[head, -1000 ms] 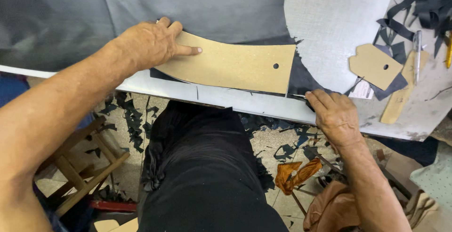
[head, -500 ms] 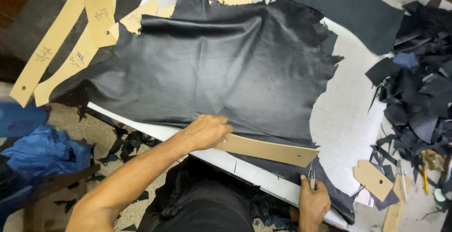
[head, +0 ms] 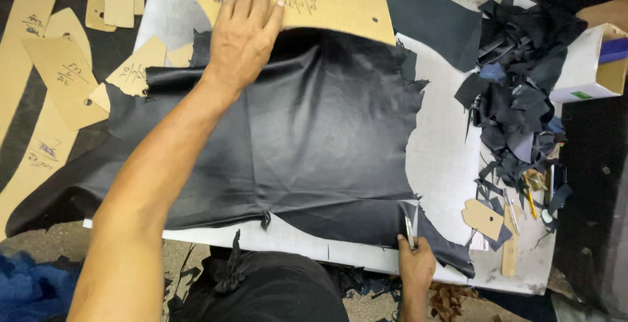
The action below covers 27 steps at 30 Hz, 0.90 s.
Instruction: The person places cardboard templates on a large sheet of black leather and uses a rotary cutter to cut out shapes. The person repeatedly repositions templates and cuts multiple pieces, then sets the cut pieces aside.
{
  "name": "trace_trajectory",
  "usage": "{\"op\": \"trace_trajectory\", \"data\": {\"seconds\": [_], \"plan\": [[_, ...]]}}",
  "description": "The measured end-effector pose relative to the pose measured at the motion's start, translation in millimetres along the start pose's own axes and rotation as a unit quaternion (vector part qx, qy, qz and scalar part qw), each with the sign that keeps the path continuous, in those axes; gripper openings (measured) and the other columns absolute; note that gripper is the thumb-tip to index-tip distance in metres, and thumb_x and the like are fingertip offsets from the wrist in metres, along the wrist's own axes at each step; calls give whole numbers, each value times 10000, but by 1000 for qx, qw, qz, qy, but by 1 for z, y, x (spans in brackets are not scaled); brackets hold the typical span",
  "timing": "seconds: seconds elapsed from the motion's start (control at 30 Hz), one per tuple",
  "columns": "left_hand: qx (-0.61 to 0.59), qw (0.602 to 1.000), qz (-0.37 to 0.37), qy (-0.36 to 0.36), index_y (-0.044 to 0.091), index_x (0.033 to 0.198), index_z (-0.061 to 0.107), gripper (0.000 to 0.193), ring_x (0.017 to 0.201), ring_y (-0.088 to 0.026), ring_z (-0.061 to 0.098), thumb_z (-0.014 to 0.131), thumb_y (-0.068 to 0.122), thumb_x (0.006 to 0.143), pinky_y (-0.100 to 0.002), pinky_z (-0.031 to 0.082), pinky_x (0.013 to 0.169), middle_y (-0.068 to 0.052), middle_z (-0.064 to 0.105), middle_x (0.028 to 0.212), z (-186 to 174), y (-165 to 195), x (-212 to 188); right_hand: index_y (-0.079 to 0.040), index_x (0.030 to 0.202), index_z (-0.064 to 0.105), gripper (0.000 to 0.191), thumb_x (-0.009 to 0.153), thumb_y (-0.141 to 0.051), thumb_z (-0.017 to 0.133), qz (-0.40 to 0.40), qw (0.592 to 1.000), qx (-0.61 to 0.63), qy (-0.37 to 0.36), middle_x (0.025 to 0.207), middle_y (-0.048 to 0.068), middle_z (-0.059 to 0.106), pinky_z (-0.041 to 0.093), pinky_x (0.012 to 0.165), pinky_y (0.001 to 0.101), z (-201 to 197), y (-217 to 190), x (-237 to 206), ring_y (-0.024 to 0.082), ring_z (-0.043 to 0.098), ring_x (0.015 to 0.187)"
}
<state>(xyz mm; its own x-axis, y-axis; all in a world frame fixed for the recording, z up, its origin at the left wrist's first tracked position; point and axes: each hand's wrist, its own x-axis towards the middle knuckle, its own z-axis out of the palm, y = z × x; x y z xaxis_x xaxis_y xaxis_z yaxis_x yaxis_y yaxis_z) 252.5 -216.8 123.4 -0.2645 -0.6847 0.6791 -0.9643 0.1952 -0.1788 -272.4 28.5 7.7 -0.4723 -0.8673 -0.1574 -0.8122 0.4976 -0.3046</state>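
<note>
Left hand (head: pixel 243 34): upper centre of the frame, fingers spread flat, pressing down on the long curved cardboard template (head: pixel 307 5), which lies across the top edge of the black leather hide (head: pixel 314 132).

Right hand (head: pixel 415 266): lower right of centre, at the near edge of the desk (head: pixel 445 158), fingers closed around a slim metal cutting knife (head: pixel 409 232) whose tip rests on the hide's lower edge.

Black leather hide: spread over the middle of the white desk, edges ragged.

Other cardboard templates (head: pixel 65 80): several, upper left of the frame, some bearing handwriting.

Heap of dark leather scraps (head: pixel 517 86): right side of the desk.

Small cardboard tag (head: pixel 483 219): lower right, among scraps.

White box (head: pixel 598 67): far right edge.
</note>
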Motion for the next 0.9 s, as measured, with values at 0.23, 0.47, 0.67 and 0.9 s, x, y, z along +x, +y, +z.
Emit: {"op": "trace_trajectory", "data": {"seconds": [0.23,0.47,0.67,0.9], "plan": [[-429,886,41,-169,-33,1452,502,900,1082,-373,607,817,503,800,-492,504,918,-199,651,1159,32,71,-11,-36,1322,560,481,870,20,711,37,911,409,-27,801,88,615,417,526,268,-40,-81,-19,125,531,605],[-707,527,-55,-468,94,1506,488,634,904,-292,726,673,282,929,-408,563,866,-184,750,954,-37,186,-114,64,1264,562,230,1036,41,581,-110,728,673,-77,879,111,605,433,499,267,-78,-223,73,173,568,603],[-654,539,-416,-331,35,1041,725,232,811,-96,694,722,208,887,-294,572,751,-34,772,881,29,41,-110,-15,1278,582,289,989,-13,584,-23,799,583,-147,950,207,684,399,445,242,-18,-348,190,206,702,678],[-353,837,-371,-195,21,1190,723,329,915,-363,729,791,179,909,-458,552,865,-237,739,1013,149,-98,-16,-78,1192,550,230,975,-123,613,7,772,593,-229,1022,209,766,399,401,230,52,-506,270,207,787,708]]}}
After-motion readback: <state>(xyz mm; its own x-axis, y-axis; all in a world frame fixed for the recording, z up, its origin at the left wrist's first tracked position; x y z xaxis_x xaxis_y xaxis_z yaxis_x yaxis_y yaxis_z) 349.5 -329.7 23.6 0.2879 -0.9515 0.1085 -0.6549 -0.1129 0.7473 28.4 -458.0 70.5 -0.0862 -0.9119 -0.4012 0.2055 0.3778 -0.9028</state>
